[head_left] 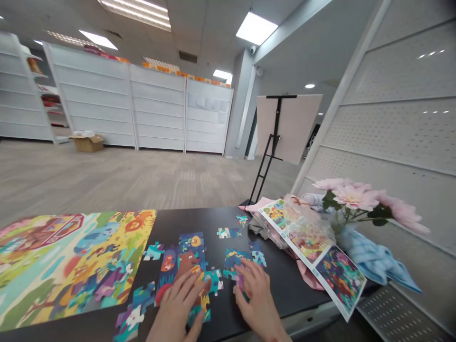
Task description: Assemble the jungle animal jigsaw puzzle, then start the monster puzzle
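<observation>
My left hand (180,301) lies flat with its fingers stretched out over a joined section of jigsaw puzzle (188,261) that shows a brown bear on dark blue. Its palm and fingers hide the section's lower part. To its right, my right hand (258,299) has thumb and fingertips around a purple puzzle piece (240,281) on the table. That piece touches a smaller blue joined section (235,256); its lower edge is covered by the hand. Between the hands, a teal piece (215,280) juts out from the bear section.
Loose pieces lie around: a teal one (153,251), a white-and-purple group (130,320) and a pair (228,232). A colourful puzzle board (71,261) with heaped pieces covers the black table's (213,218) left. A printed picture sheet (313,256), cloths and pink flowers (356,195) crowd the right.
</observation>
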Demonstrator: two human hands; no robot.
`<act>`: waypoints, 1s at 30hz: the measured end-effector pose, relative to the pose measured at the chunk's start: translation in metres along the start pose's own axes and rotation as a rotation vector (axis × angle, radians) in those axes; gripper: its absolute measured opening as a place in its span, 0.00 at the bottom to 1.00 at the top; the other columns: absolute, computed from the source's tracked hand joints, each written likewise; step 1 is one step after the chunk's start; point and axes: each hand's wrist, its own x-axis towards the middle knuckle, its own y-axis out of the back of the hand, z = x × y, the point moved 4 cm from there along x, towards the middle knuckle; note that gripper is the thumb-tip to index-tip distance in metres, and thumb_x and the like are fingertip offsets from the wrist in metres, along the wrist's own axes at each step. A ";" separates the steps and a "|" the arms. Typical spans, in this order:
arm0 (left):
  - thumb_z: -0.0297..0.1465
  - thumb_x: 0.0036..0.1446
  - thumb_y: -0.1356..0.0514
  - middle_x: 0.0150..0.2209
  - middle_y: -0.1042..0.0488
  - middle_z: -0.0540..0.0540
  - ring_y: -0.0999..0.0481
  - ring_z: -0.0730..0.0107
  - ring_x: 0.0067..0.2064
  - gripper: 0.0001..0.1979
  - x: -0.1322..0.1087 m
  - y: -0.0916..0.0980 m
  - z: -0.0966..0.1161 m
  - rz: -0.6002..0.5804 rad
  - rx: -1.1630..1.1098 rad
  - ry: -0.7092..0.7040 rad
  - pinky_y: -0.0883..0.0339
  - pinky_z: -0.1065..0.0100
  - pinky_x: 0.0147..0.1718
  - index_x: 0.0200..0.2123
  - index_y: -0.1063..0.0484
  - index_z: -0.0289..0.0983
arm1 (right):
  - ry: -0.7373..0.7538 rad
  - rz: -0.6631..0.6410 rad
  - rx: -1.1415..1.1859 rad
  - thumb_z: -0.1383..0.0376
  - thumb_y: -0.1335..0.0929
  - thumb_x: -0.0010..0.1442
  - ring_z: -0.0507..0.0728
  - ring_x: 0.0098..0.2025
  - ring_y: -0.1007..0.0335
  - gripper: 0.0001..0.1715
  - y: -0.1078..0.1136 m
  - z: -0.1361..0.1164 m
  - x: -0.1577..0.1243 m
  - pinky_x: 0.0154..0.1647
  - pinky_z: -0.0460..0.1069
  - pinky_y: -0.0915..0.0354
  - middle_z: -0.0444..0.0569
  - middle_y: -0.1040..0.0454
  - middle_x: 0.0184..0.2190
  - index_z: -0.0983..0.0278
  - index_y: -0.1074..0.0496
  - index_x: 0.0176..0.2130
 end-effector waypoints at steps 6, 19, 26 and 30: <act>0.44 0.61 0.36 0.66 0.32 0.49 0.28 0.52 0.62 0.33 -0.001 -0.021 -0.004 -0.044 0.236 -0.174 0.35 0.61 0.58 0.68 0.39 0.53 | 0.037 -0.287 -0.142 0.58 0.35 0.67 0.68 0.69 0.41 0.27 -0.002 0.003 -0.006 0.67 0.66 0.45 0.48 0.35 0.67 0.48 0.33 0.64; 0.40 0.59 0.35 0.64 0.30 0.49 0.27 0.52 0.61 0.29 0.001 -0.031 -0.008 -0.068 0.220 -0.091 0.37 0.59 0.57 0.64 0.32 0.53 | 0.077 -0.210 -0.132 0.68 0.37 0.63 0.64 0.65 0.36 0.23 0.010 0.034 0.079 0.65 0.62 0.41 0.56 0.28 0.61 0.61 0.25 0.55; 0.37 0.62 0.38 0.67 0.33 0.48 0.33 0.51 0.66 0.26 0.005 -0.004 0.008 -0.147 0.118 0.054 0.40 0.52 0.62 0.64 0.33 0.53 | 0.167 -0.397 -0.135 0.68 0.28 0.60 0.63 0.59 0.31 0.21 -0.041 0.024 0.160 0.62 0.63 0.39 0.52 0.24 0.54 0.62 0.26 0.54; 0.34 0.59 0.35 0.64 0.30 0.45 0.33 0.48 0.65 0.27 0.006 0.009 0.018 -0.128 -0.001 0.231 0.40 0.47 0.62 0.61 0.31 0.50 | 0.192 -0.403 -0.165 0.70 0.29 0.57 0.61 0.50 0.26 0.21 -0.043 0.018 0.152 0.55 0.57 0.36 0.49 0.21 0.44 0.63 0.25 0.51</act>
